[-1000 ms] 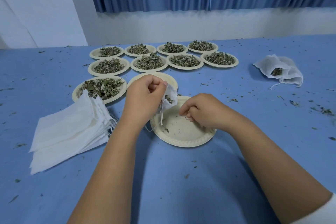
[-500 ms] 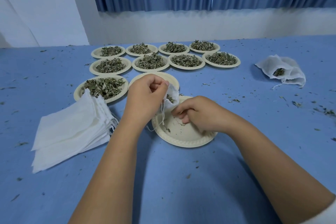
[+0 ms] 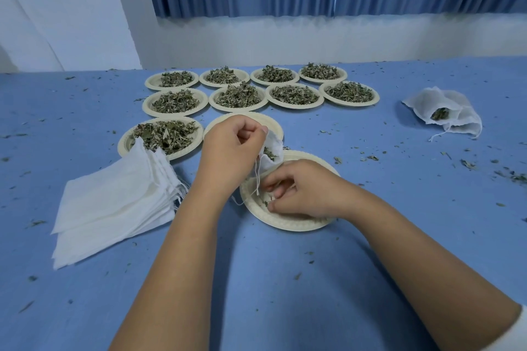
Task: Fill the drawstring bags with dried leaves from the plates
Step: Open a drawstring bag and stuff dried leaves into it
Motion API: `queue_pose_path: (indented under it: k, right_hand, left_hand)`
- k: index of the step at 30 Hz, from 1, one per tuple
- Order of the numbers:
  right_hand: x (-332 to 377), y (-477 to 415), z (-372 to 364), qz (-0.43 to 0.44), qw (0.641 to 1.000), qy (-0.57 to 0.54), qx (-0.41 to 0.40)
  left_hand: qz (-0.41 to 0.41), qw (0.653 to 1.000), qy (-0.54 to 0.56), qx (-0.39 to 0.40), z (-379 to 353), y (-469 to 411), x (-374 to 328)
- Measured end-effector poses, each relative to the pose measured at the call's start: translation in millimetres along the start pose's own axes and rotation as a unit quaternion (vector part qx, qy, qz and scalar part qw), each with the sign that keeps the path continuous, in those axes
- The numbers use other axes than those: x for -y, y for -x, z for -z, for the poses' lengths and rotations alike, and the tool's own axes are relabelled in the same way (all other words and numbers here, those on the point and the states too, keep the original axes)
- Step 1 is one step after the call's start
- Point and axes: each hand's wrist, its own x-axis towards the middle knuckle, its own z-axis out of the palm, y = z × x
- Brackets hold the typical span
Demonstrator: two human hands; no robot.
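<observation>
Drawstring bag (image 3: 274, 143) (leaves (image 3: 269, 154) inside) is hanging from the gripping left hand (image 3: 231, 152); at its five o'clock, the right hand (image 3: 305, 191) is pinching leaf bits (image 3: 265, 203) on a plate (image 3: 288, 224).

Plates (image 3: 148, 105): eleven in all. Nine are heaped with dried leaves (image 3: 238, 95): four back-row plates (image 3: 149, 83), four in the middle row, and one front-left plate (image 3: 122, 145). Two are almost bare: an empty plate (image 3: 228, 120) behind the left hand (image 3: 231, 154) and a near plate (image 3: 285, 222) under the right hand (image 3: 299, 191).

Hands: two.

Bags: one held bag (image 3: 272, 151) with leaves in it. One stack of flat bags (image 3: 114, 202) at left, too layered to count. One heap of filled bags (image 3: 456, 105) at right, at least two, exact number unclear.

Table (image 3: 285, 279): one. The loose leaf bits on it are too many to count.
</observation>
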Motion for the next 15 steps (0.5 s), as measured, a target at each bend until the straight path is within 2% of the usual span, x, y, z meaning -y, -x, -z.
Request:
queue_pose_path:
  k: [4,10,15]
  right_hand:
    - [-3,-2,1,0.007,0.994,0.110,-0.006]
    - [4,-2,-7,0.055,0.995,0.086,-0.018]
    - [7,-4,-11,0.052,0.992,0.105,-0.040]
  left_hand:
    - [0.002,1.000,-0.002,0.000,0,0,1]
    - [0.001,1.000,-0.008,0.003,-1,0,1]
    - [0.003,1.000,-0.010,0.003,-2,0,1]
